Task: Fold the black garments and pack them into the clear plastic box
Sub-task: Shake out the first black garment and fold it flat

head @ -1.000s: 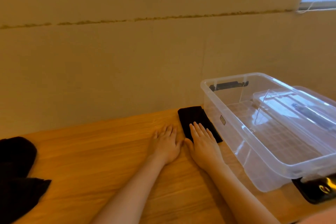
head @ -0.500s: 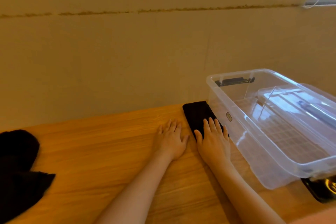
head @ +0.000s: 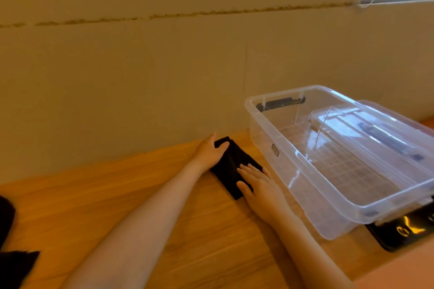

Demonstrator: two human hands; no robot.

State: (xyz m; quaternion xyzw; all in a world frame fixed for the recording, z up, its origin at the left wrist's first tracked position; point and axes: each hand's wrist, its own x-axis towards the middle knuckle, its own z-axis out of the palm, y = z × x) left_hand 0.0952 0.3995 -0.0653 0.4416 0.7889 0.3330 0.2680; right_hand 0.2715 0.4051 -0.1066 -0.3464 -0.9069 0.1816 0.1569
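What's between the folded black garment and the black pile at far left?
Head view: only bare wooden table and the left forearm crossing it. Nothing else lies between the folded garment and the pile.

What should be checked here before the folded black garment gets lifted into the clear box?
1. Folded garment compact, lying on the table: ok.
2. Left hand grips its far end, thumb on top: ok.
3. Right hand lies flat on its near end, no grip yet: not ok.
4. Clear box open on its left part: ok.
5. Lid covers the box's right part: not ok.
6. More black garments wait far left: ok.
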